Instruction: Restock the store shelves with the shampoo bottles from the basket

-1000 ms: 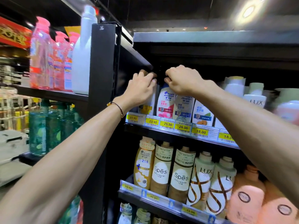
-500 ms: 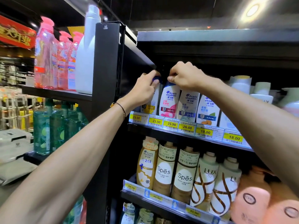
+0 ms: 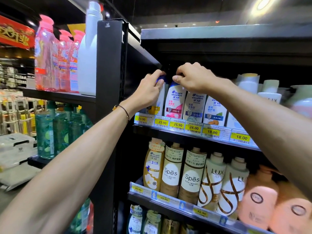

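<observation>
Standing shampoo bottles: a white upright row on the upper shelf (image 3: pixel 185 135), behind yellow price tags (image 3: pixel 193 127).
Left hand (image 3: pixel 148 92): fingers curled round the blue-capped top of the leftmost bottle (image 3: pixel 161 98), at the shelf's left end.
Right hand (image 3: pixel 194 78): thumb and fingers pinching the top of the pink-label bottle (image 3: pixel 174 103) just beside it.
Left wrist: a thin bracelet (image 3: pixel 125 110).
Shelf below: Spes bottles (image 3: pixel 171 168) and Lux bottles (image 3: pixel 213 179), upright.
Far left: pink-capped bottles (image 3: pixel 45 53), white jug (image 3: pixel 89 51).
</observation>
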### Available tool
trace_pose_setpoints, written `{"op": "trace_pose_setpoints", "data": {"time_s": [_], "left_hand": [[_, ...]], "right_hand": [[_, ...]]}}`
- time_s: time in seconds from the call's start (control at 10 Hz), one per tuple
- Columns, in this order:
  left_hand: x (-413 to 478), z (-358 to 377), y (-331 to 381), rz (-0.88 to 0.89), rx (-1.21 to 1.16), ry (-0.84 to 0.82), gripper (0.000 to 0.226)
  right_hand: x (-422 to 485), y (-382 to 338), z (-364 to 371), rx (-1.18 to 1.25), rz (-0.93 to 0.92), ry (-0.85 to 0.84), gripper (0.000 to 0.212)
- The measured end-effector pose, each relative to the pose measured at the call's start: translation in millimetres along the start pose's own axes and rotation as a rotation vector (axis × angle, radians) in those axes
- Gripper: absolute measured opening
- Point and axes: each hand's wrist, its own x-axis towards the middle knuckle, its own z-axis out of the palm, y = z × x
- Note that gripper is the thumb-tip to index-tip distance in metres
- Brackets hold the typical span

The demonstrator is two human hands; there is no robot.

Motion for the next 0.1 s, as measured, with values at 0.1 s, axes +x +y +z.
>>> {"op": "trace_pose_setpoints", "data": {"time_s": [0.1], "left_hand": [[-2.7, 1.5, 1.2, -0.001, -0.027, 0.037, 0.042]], "right_hand": [[-5.8, -1.9, 1.6, -0.095, -0.018, 0.117, 0.04]]}}
